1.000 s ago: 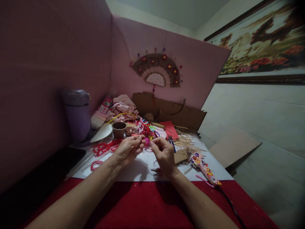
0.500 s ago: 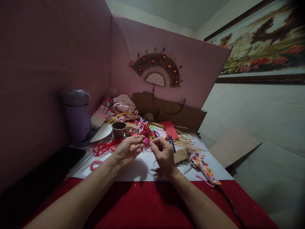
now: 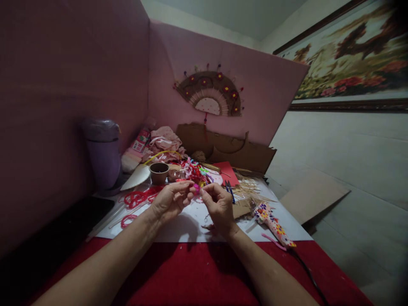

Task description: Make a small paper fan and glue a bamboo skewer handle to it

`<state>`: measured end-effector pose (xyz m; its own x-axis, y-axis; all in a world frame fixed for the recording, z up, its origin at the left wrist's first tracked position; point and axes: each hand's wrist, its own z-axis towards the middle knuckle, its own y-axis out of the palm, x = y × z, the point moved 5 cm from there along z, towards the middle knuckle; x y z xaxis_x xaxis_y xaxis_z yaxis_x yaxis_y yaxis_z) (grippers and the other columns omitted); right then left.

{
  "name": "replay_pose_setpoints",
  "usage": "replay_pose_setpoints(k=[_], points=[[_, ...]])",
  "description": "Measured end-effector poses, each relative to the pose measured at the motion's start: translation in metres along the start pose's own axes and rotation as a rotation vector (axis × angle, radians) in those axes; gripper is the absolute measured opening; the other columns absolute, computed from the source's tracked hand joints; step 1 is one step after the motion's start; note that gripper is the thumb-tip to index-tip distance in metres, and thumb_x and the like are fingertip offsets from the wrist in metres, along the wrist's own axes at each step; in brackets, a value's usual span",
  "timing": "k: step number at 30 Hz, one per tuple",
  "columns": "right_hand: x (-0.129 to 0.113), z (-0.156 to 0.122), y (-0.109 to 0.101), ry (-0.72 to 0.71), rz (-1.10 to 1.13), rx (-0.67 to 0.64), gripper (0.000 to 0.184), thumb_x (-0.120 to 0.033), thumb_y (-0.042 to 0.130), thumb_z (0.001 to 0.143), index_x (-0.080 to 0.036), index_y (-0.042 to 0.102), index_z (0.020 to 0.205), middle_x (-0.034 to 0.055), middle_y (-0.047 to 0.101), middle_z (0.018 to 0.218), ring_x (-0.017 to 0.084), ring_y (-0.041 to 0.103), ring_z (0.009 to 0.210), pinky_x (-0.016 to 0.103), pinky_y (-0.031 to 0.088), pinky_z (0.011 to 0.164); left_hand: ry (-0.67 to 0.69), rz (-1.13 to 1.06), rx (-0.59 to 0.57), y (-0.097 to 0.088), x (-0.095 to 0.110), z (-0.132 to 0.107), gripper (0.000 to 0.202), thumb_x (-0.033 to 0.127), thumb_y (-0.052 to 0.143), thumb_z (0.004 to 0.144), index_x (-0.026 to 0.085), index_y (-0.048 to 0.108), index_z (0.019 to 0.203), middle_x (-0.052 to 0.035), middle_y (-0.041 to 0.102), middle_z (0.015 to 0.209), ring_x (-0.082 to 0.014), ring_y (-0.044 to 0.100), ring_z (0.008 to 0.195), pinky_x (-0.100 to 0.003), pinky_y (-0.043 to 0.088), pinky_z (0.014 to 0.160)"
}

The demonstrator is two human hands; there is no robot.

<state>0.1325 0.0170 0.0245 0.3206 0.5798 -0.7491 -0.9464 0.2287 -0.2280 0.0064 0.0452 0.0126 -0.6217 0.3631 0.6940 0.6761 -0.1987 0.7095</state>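
Note:
Between my two hands, above the white sheet (image 3: 185, 231), is a small bright pink piece (image 3: 196, 188); its exact kind is too small to make out. My left hand (image 3: 174, 199) is closed in a pinch at its left side, palm partly turned up. From the other side my right hand (image 3: 218, 206) pinches the same piece between thumb and forefinger. Just behind the fingers lies a heap of coloured fuzzy stems (image 3: 193, 169). Blue-handled snips (image 3: 230, 191) rest a little to the right of my right hand.
A brown cup (image 3: 159, 173), red cord (image 3: 137, 199) and a purple tumbler (image 3: 103, 157) stand or lie on the left. At right are thin sticks (image 3: 251, 187) and a flower-patterned glue gun (image 3: 274, 223) with a black cable. A decorated fan (image 3: 207, 91) hangs on the pink board behind.
Almost nothing differs. Both hands keep their pinch on the pink piece, which appears slightly turned between the fingers.

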Motion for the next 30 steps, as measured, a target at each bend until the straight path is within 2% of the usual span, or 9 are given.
replay_pose_setpoints(k=[8, 18, 30], points=[[-0.0010, -0.0012, 0.0003, 0.006, 0.018, 0.000, 0.017, -0.030, 0.056, 0.081, -0.017, 0.054, 0.070, -0.0039, 0.047, 0.055, 0.009, 0.039, 0.048, 0.022, 0.030, 0.045, -0.010, 0.047, 0.042, -0.0026, -0.0021, -0.0013, 0.010, 0.007, 0.054, 0.077, 0.007, 0.064, 0.076, -0.0047, 0.061, 0.062, -0.0052, 0.054, 0.046, -0.012, 0.046, 0.044], [-0.0011, -0.0019, 0.0015, 0.008, 0.009, -0.028, 0.018, -0.031, 0.055, 0.081, -0.017, 0.054, 0.070, -0.0043, 0.045, 0.054, 0.009, 0.036, 0.047, 0.022, 0.028, 0.044, 0.039, 0.029, -0.067, -0.0009, -0.0010, 0.0020, 0.013, 0.001, 0.051, 0.076, 0.007, 0.063, 0.077, -0.0045, 0.059, 0.063, -0.0042, 0.051, 0.045, -0.012, 0.043, 0.043], [0.0004, -0.0012, 0.0012, 0.003, -0.009, -0.024, 0.017, -0.030, 0.055, 0.081, -0.017, 0.053, 0.069, -0.0041, 0.045, 0.055, 0.009, 0.038, 0.048, 0.022, 0.029, 0.045, 0.070, 0.052, -0.036, -0.0018, -0.0002, 0.0008, 0.013, 0.000, 0.055, 0.073, 0.007, 0.064, 0.078, -0.0059, 0.062, 0.065, -0.0072, 0.057, 0.050, -0.014, 0.044, 0.045]])
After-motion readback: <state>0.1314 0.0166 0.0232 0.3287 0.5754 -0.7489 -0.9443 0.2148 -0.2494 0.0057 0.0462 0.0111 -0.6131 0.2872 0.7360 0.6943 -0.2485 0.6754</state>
